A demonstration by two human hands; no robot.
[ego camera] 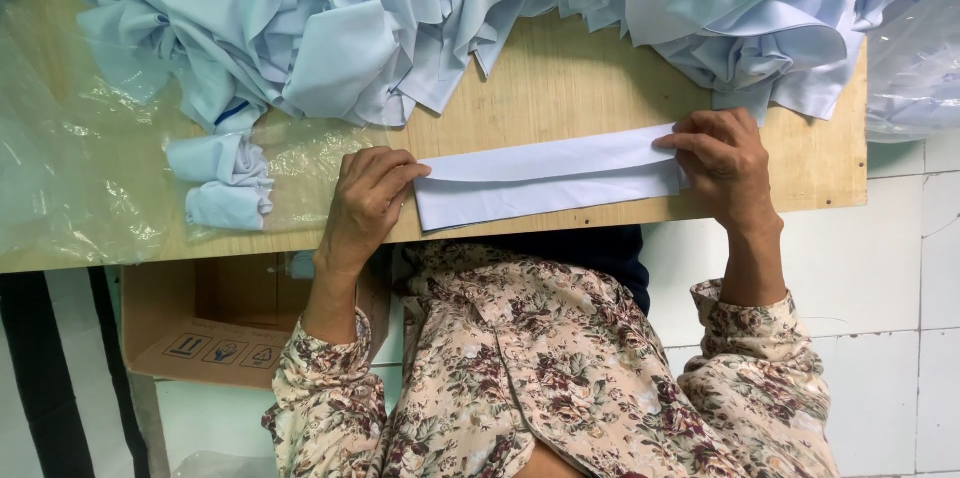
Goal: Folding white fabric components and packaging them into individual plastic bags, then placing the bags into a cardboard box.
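A long folded strip of pale blue cloth [545, 180] lies flat along the near edge of a wooden table [560, 88]. My left hand [365, 200] presses down on the strip's left end with its fingers together. My right hand [722, 160] pinches the right end of the strip between fingertips and thumb. Both sleeves are floral-patterned.
A large heap of pale blue fabric pieces [420, 8] covers the far side of the table. Two small folded blue pieces [225, 178] sit on clear plastic sheeting [70, 158] at left. A cardboard box [215, 323] stands under the table; white floor tiles [880, 268] show at right.
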